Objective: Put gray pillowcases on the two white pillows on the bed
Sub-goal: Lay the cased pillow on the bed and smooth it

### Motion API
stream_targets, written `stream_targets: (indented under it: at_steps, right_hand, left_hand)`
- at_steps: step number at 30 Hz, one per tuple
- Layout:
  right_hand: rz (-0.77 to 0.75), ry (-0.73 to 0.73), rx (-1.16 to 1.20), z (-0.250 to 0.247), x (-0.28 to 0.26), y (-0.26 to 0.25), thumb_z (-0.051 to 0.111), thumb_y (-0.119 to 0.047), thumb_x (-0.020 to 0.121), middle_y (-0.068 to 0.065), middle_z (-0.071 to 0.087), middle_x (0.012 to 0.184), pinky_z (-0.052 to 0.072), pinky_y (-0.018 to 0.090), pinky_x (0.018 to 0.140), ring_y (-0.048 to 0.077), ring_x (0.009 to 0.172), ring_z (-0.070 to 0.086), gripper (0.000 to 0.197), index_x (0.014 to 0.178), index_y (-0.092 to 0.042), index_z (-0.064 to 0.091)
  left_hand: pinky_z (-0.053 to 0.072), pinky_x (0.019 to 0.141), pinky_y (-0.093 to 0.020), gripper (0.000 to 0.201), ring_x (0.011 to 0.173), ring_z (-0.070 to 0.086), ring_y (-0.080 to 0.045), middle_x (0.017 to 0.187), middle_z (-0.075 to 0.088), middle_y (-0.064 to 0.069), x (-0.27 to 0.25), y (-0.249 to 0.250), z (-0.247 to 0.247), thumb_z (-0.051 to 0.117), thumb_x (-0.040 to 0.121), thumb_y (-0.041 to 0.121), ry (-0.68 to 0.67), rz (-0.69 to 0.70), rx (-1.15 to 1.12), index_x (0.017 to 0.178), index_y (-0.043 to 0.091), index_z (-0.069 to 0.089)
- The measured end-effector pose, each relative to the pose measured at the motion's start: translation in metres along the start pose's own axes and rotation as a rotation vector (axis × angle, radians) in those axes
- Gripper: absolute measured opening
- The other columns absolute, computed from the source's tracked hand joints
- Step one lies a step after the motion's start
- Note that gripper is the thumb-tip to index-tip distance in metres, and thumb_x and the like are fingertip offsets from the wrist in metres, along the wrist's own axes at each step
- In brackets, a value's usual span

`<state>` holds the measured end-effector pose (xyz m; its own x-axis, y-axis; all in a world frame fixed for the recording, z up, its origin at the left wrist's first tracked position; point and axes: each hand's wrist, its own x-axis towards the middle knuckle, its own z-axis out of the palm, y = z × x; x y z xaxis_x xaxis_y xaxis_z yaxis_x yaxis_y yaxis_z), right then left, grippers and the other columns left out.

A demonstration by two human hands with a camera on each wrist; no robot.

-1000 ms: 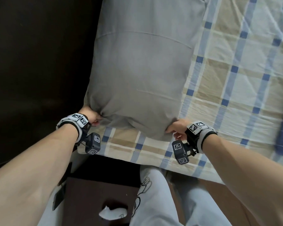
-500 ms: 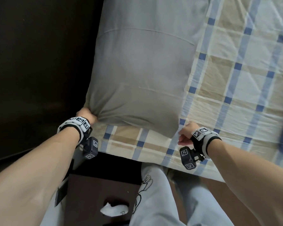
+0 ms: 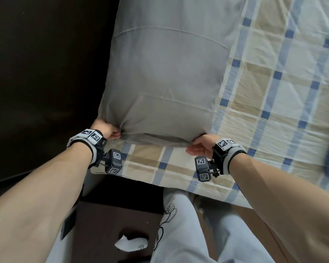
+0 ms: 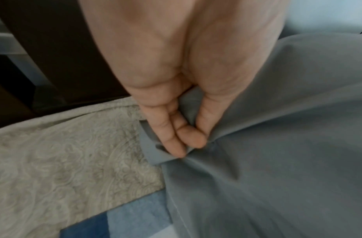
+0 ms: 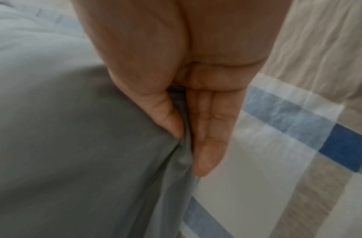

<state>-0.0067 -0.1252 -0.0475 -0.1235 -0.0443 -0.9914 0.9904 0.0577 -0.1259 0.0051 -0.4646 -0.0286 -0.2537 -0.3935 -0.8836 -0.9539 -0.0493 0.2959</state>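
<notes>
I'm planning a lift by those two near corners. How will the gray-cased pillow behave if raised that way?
Probably soft: the gray pillowcase puckers where the left hand and right hand pinch it. Likely light, since pinches hold it. Its far end would probably sag.

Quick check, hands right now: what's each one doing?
Left hand: closed, pinching the near left corner of the gray pillowcase.
Right hand: closed, pinching the pillowcase's near right corner between thumb and fingers.

Bedroom in a home: bed [image 3: 273, 92] spread with a checked sheet [image 3: 264, 130] in beige, white and blue, gray-cased pillow [image 3: 165, 78] lying at its head end against a dark headboard [image 3: 46, 73], dark wooden nightstand [image 3: 106, 224] just beside.
</notes>
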Motion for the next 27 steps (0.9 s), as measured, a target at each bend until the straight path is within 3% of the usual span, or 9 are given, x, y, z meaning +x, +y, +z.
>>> stream_targets:
  at_steps: [2,4,6,9,11,13,18,23,27]
  right_hand:
    - [-0.067,0.029,0.132,-0.004,-0.001,-0.009,0.035,0.019,0.084,0.03,0.064,0.089,0.059,0.035,0.05,0.035,0.061,0.071,0.035,0.115,0.008,0.046]
    - [-0.159,0.038,0.27,-0.005,-0.006,-0.022,0.032,0.027,0.077,0.029,0.061,0.096,0.059,0.037,0.051,0.039,0.072,0.068,0.045,0.116,0.01,0.049]
    - [-0.275,0.006,0.374,-0.007,-0.009,-0.036,0.033,0.032,0.074,0.023,0.061,0.103,0.059,0.037,0.053,0.039,0.081,0.065,0.045,0.104,0.008,0.057]
    - [-0.366,-0.015,0.451,-0.015,-0.004,-0.04,0.036,0.032,0.076,0.015,0.069,0.094,0.06,0.037,0.06,0.03,0.074,0.072,0.044,0.099,0.002,0.059]
    - [-0.273,0.058,0.356,-0.02,0.009,-0.026,0.044,0.026,0.081,0.014,0.071,0.085,0.06,0.035,0.058,0.027,0.067,0.073,0.035,0.107,0.007,0.058]
    - [-0.12,0.1,0.118,-0.021,0.021,-0.008,0.054,0.009,0.088,0.014,0.072,0.07,0.059,0.031,0.053,0.025,0.058,0.072,0.021,0.109,0.012,0.057]
    - [-0.011,0.115,-0.208,-0.019,0.021,0.0,0.059,-0.017,0.093,0.009,0.067,0.051,0.052,0.024,0.039,0.021,0.041,0.066,0.021,0.086,0.003,0.057]
    - [-0.034,0.207,-0.375,-0.035,-0.002,-0.009,0.061,-0.01,0.088,0.006,0.06,0.044,0.041,0.016,0.036,0.016,0.031,0.054,0.013,0.078,-0.002,0.057]
    - [-0.103,0.138,-0.247,-0.044,-0.016,-0.026,0.058,-0.004,0.086,0.011,0.056,0.057,0.037,0.017,0.036,0.016,0.034,0.049,0.003,0.085,-0.006,0.056]
  left_hand:
    - [0.055,0.081,-0.041,0.044,0.081,0.066,-0.031,0.089,0.066,-0.021,-0.003,0.008,-0.006,0.075,0.07,0.001,0.136,0.066,0.206,0.11,-0.008,0.061]
    - [0.045,0.073,-0.032,0.034,0.091,0.063,-0.028,0.096,0.066,-0.015,-0.012,0.022,-0.012,0.074,0.073,0.004,0.255,0.189,0.374,0.107,0.0,0.068]
    - [0.04,0.071,-0.028,0.029,0.089,0.058,-0.02,0.093,0.062,-0.011,-0.017,0.034,-0.013,0.069,0.078,-0.001,0.271,0.307,0.293,0.107,0.002,0.068]
    - [0.055,0.079,-0.036,0.035,0.094,0.067,-0.024,0.098,0.07,-0.009,-0.006,0.037,-0.011,0.071,0.069,0.0,0.273,0.392,0.133,0.103,0.006,0.071]
    - [0.056,0.082,-0.044,0.03,0.096,0.068,-0.034,0.097,0.071,-0.017,0.011,0.024,-0.004,0.069,0.069,0.0,0.296,0.345,0.178,0.099,0.0,0.071]
    - [0.052,0.083,-0.042,0.026,0.1,0.065,-0.039,0.102,0.069,-0.024,0.027,0.002,0.004,0.065,0.077,0.002,0.354,0.249,0.33,0.102,-0.005,0.069]
    - [0.051,0.091,-0.04,0.03,0.107,0.061,-0.042,0.112,0.066,-0.024,0.031,-0.017,0.003,0.052,0.082,0.002,0.406,0.162,0.398,0.108,-0.004,0.066]
    - [0.049,0.092,-0.04,0.039,0.108,0.058,-0.043,0.116,0.064,-0.023,-0.001,-0.009,-0.006,0.051,0.08,0.0,0.414,0.176,0.463,0.115,0.007,0.066]
    - [0.055,0.087,-0.041,0.055,0.101,0.065,-0.035,0.116,0.066,-0.014,-0.011,0.001,-0.013,0.059,0.07,0.007,0.335,0.207,0.456,0.126,0.013,0.059]
